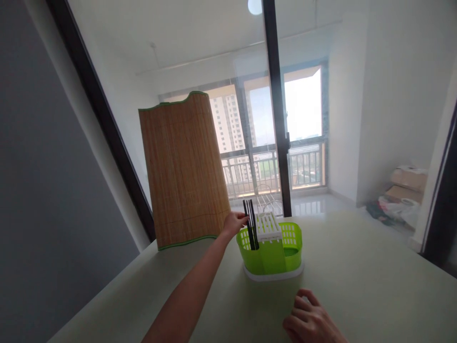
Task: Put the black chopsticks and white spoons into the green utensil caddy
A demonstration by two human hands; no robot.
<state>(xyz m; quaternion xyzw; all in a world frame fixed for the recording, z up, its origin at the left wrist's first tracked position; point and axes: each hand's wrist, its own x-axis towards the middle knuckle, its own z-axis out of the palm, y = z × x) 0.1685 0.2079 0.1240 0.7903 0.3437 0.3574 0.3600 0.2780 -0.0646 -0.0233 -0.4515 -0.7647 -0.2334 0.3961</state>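
My left hand (233,223) reaches across the table to the left side of a bright green plastic utensil caddy (272,259). Its thumb and fingers are pinched at several black chopsticks (253,228), which stand upright in the caddy's left compartment. A white slotted rack (267,227) covers the caddy's middle section, and the right compartment has a lattice wall. Closer to me, my right hand (310,318) is low over the table with its fingers curled in, and no object shows in it.
A rolled bamboo mat (185,166) with green edging stands upright left of the caddy on the pale table (357,281). Behind the caddy is a white wire rack (267,200). Glass doors rise beyond the table, and cardboard boxes (407,183) lie on the floor at right.
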